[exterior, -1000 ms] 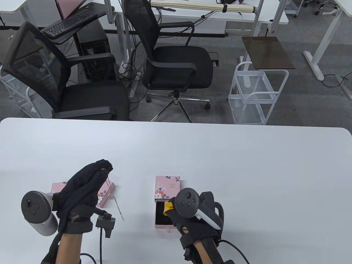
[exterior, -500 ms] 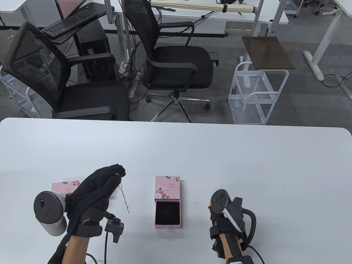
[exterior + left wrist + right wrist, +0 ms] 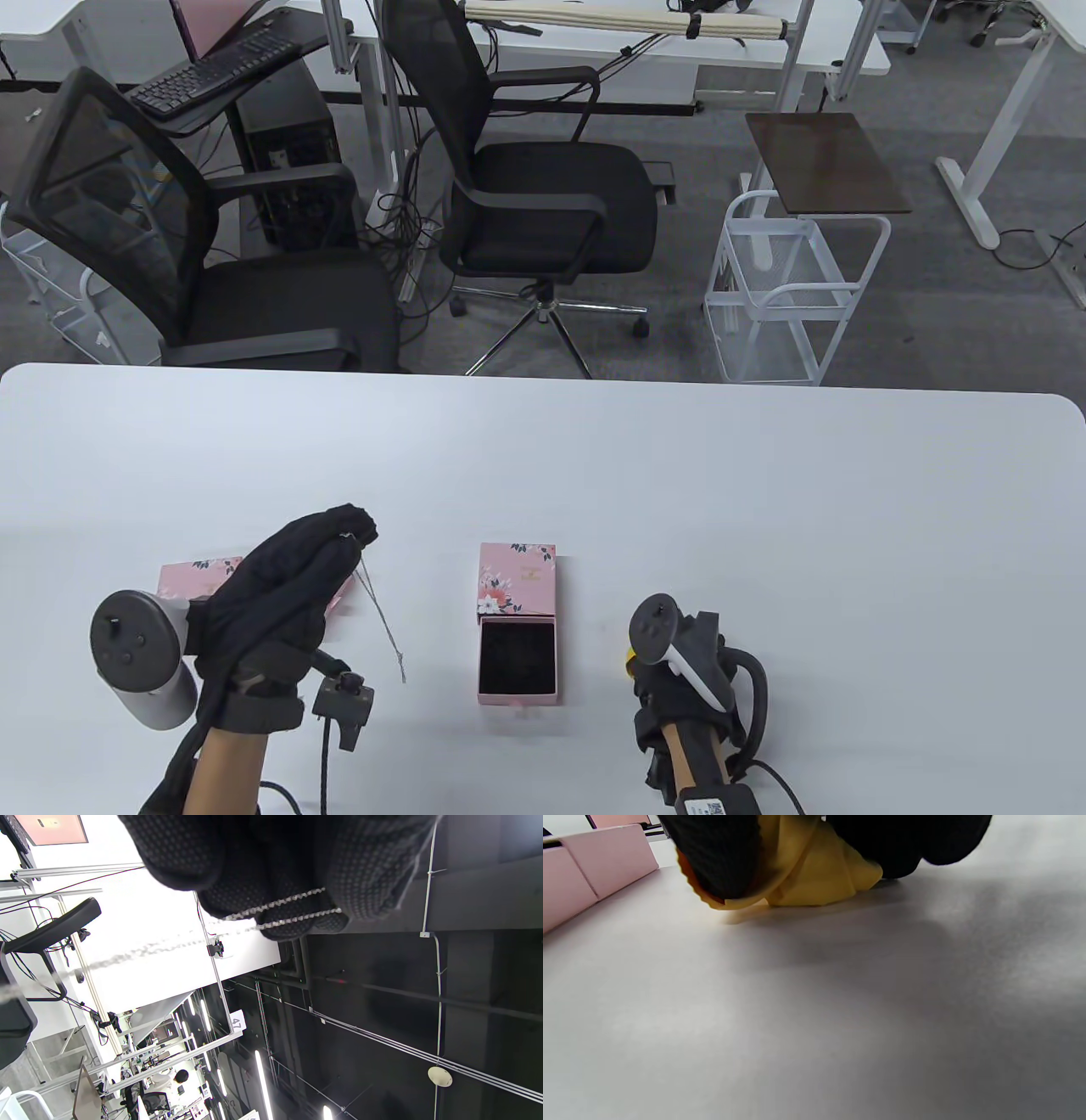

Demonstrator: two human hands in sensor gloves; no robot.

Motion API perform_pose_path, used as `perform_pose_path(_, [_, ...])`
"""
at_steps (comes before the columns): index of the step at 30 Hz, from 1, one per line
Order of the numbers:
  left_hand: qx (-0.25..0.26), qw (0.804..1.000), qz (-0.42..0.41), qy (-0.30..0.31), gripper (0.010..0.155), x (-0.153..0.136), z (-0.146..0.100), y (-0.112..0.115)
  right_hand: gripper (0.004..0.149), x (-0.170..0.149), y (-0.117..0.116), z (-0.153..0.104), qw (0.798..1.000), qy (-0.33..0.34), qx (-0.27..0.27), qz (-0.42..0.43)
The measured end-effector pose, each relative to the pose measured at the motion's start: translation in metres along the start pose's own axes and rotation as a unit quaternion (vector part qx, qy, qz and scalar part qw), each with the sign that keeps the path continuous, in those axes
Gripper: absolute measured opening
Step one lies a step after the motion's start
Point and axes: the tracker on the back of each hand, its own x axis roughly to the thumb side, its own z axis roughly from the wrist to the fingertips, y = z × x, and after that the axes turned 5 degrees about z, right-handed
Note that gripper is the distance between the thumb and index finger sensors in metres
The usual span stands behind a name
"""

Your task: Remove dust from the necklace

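Observation:
My left hand (image 3: 293, 577) is raised over the table's front left and pinches a thin silver necklace (image 3: 383, 624) that hangs down from its fingertips. The left wrist view shows two strands of the chain (image 3: 282, 911) between the gloved fingertips. My right hand (image 3: 670, 679) rests low on the table at the front right and grips a yellow cloth (image 3: 814, 870), of which only a small bit (image 3: 629, 658) shows in the table view. The cloth touches the table top.
An open pink floral jewellery box (image 3: 517, 628) with a black lining lies between my hands. A second pink box (image 3: 191, 577) lies partly hidden under my left hand. Office chairs and a white cart stand beyond the table's far edge.
My right hand has moved with the cloth from the open box to the right and down onto the table. My left hand has shifted right with the necklace, now dangling freely.

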Motion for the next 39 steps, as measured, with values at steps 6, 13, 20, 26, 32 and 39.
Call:
perform_pose_path(6, [0.007, 1.0, -0.01, -0.009, 0.036, -0.005, 0.001, -0.004, 0.075, -0.007, 0.016, -0.008, 1.0, 0.0, -0.017, -0.006])
perform_pose_path(13, [0.005, 1.0, -0.019, -0.018, 0.036, -0.009, 0.003, -0.005, 0.076, -0.001, 0.053, -0.034, 0.998, 0.048, -0.047, 0.017])
perform_pose_path(20, [-0.013, 0.999, -0.017, -0.025, 0.036, -0.011, 0.004, 0.005, 0.063, 0.049, 0.094, -0.071, 0.966, 0.178, -0.153, 0.111])
perform_pose_path(26, [-0.029, 0.999, -0.002, -0.024, 0.037, -0.011, 0.003, 0.019, 0.056, 0.108, 0.093, -0.097, 0.912, 0.314, -0.152, 0.217])
perform_pose_path(32, [-0.053, 0.998, 0.014, -0.026, 0.037, -0.015, 0.003, 0.037, 0.07, 0.161, 0.077, -0.101, 0.896, 0.377, -0.093, 0.216])
perform_pose_path(39, [-0.062, 0.997, 0.035, -0.033, 0.037, -0.021, 0.003, 0.046, 0.038, 0.167, 0.061, -0.076, 0.904, 0.36, -0.111, 0.202])
